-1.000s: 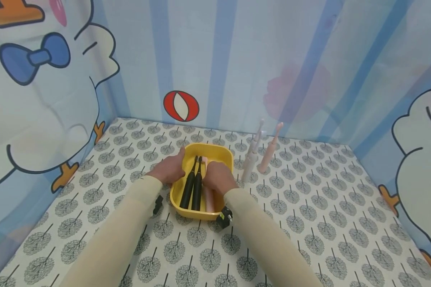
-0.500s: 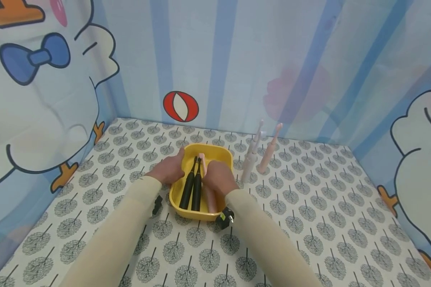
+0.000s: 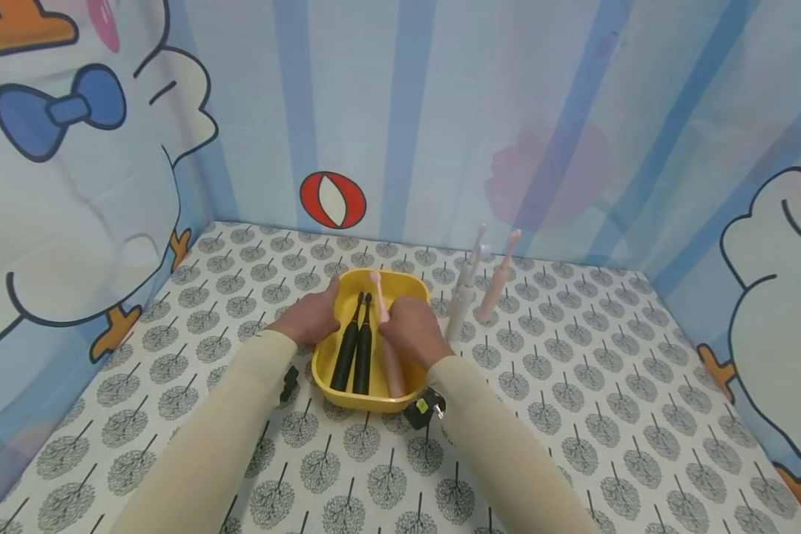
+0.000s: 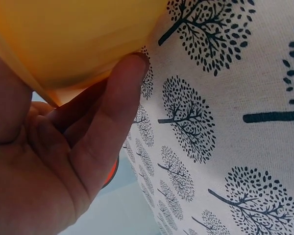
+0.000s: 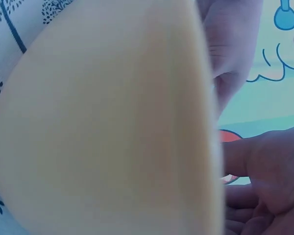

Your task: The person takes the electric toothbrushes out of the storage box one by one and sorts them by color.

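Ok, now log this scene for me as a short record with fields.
Left hand: grips the yellow tray by its left side
Right hand: holds a pink toothbrush inside the tray
Also in tray: two black toothbrushes, side by side
Right of tray: one standing pink toothbrush, two standing pale toothbrushes
Surface: tree-print cloth

A small curtained booth (image 3: pixel 467 148), whether in a home or a studio cannot be told, is marked out by a tree-print cloth (image 3: pixel 574 386) spread under a person's fingers (image 4: pixel 122 85) and blue-striped sheeting (image 3: pixel 354 89) hung beyond them, with cartoon birds (image 3: pixel 93 193) printed left and right of the fingers and a red-and-white ball (image 3: pixel 333 200) beyond.
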### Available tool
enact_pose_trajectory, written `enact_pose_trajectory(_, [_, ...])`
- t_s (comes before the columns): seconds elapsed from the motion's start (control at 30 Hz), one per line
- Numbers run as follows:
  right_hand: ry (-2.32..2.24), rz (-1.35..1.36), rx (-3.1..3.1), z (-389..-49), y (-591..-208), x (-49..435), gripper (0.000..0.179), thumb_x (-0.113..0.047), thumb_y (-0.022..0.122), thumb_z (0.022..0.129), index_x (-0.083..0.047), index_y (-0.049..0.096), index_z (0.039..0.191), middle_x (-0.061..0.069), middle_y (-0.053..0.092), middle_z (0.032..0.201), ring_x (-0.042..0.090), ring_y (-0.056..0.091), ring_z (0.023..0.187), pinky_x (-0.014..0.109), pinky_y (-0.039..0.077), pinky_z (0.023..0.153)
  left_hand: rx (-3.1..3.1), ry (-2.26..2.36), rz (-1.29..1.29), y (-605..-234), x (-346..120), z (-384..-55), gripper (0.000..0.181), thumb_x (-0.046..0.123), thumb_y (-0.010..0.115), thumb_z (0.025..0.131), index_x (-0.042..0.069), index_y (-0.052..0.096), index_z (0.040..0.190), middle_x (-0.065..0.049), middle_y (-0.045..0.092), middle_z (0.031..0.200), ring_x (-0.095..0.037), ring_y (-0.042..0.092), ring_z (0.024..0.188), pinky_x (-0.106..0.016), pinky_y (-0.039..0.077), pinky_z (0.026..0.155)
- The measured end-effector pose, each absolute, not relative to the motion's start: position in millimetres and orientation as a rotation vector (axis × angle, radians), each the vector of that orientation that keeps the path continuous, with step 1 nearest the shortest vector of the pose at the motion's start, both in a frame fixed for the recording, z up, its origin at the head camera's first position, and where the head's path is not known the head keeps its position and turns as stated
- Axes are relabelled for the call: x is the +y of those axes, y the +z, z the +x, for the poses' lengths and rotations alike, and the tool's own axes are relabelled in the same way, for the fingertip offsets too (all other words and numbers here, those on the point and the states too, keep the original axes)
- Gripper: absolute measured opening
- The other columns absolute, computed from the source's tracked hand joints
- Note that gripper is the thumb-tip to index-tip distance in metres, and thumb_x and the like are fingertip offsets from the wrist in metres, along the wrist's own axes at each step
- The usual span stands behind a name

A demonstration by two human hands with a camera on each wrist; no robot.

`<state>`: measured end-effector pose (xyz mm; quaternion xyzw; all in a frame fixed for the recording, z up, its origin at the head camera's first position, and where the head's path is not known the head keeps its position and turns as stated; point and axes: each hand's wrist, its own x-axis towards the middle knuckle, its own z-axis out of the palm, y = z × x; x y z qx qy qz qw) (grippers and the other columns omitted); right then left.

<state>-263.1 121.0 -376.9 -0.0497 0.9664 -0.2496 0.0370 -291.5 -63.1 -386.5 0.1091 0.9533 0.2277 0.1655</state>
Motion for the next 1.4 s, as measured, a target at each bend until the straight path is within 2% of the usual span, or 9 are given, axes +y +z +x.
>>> enact_pose_trajectory(0.1, [-0.803, -0.148, 2.965, -262, -376, 124, 0.018, -0.015, 0.067, 0.086, -0.008, 0.064, 0.070, 0.003, 0.058, 0.061, 0.016, 0.053, 0.054, 0.027, 0.046, 0.051, 2.707, 0.651, 0.308, -387, -62, -291, 0.082, 0.008, 0.050, 0.098, 0.009, -0.007, 0.156, -0.019, 0.059, 0.115, -0.020, 0.060, 0.058, -0.031, 0.052, 0.051])
enact_pose_trajectory(0.27, [-0.868, -0.122, 2.962, -262, -375, 128, 0.011, -0.015, 0.066, 0.087, -0.005, 0.070, 0.084, 0.002, 0.062, 0.067, 0.016, 0.057, 0.057, 0.026, 0.048, 0.050, 2.709, 0.652, 0.319, -386, -62, -291, 0.082, 0.008, 0.050, 0.097, 0.008, -0.007, 0.156, -0.019, 0.059, 0.115, -0.019, 0.060, 0.061, -0.029, 0.051, 0.052])
enact_pose_trajectory(0.43, [-0.928, -0.121, 2.961, -263, -374, 130, 0.021, -0.017, 0.067, 0.089, -0.002, 0.072, 0.103, 0.005, 0.067, 0.083, 0.016, 0.061, 0.063, 0.025, 0.051, 0.052, 2.710, 0.666, 0.326, -387, -62, -292, 0.082, 0.007, 0.050, 0.097, 0.008, -0.006, 0.156, -0.019, 0.059, 0.116, -0.019, 0.060, 0.062, -0.029, 0.051, 0.053])
enact_pose_trajectory(0.67, [-1.068, -0.169, 2.973, -261, -373, 134, 0.033, -0.018, 0.067, 0.090, -0.005, 0.068, 0.120, 0.007, 0.070, 0.106, 0.016, 0.065, 0.083, 0.026, 0.055, 0.069, 2.707, 0.677, 0.295, -391, -62, -293, 0.081, 0.008, 0.050, 0.096, 0.009, -0.005, 0.156, -0.017, 0.059, 0.114, -0.020, 0.059, 0.061, -0.030, 0.050, 0.053])
enact_pose_trajectory(0.87, [-1.202, -0.234, 2.996, -258, -372, 139, 0.036, -0.022, 0.066, 0.091, -0.011, 0.066, 0.125, -0.001, 0.069, 0.109, 0.013, 0.064, 0.092, 0.028, 0.054, 0.078, 2.702, 0.682, 0.274, -391, -63, -292, 0.082, 0.009, 0.050, 0.097, 0.010, -0.006, 0.156, -0.016, 0.060, 0.109, -0.020, 0.058, 0.057, -0.029, 0.049, 0.051])
enact_pose_trajectory(1.03, [-1.340, -0.260, 2.986, -254, -372, 143, 0.036, -0.024, 0.067, 0.091, -0.016, 0.066, 0.125, -0.006, 0.069, 0.107, 0.011, 0.063, 0.092, 0.030, 0.054, 0.079, 2.695, 0.689, 0.295, -388, -63, -290, 0.082, 0.008, 0.050, 0.097, 0.009, -0.006, 0.156, -0.018, 0.059, 0.115, -0.019, 0.059, 0.057, -0.029, 0.050, 0.049])
enact_pose_trajectory(1.2, [-1.493, -0.357, 2.982, -251, -372, 150, 0.036, -0.027, 0.067, 0.093, -0.018, 0.065, 0.128, -0.006, 0.069, 0.105, 0.010, 0.064, 0.094, 0.032, 0.053, 0.083, 2.698, 0.686, 0.294, -385, -62, -289, 0.081, 0.009, 0.049, 0.097, 0.009, -0.006, 0.156, -0.019, 0.058, 0.117, -0.020, 0.059, 0.058, -0.030, 0.050, 0.049])
enact_pose_trajectory(1.4, [-1.593, -0.429, 2.997, -246, -364, 160, 0.037, -0.024, 0.067, 0.093, -0.014, 0.063, 0.129, -0.002, 0.069, 0.107, 0.010, 0.065, 0.096, 0.030, 0.052, 0.087, 2.697, 0.702, 0.285, -385, -63, -289, 0.081, 0.009, 0.049, 0.097, 0.010, -0.007, 0.156, -0.020, 0.058, 0.118, -0.022, 0.060, 0.061, -0.029, 0.049, 0.050])
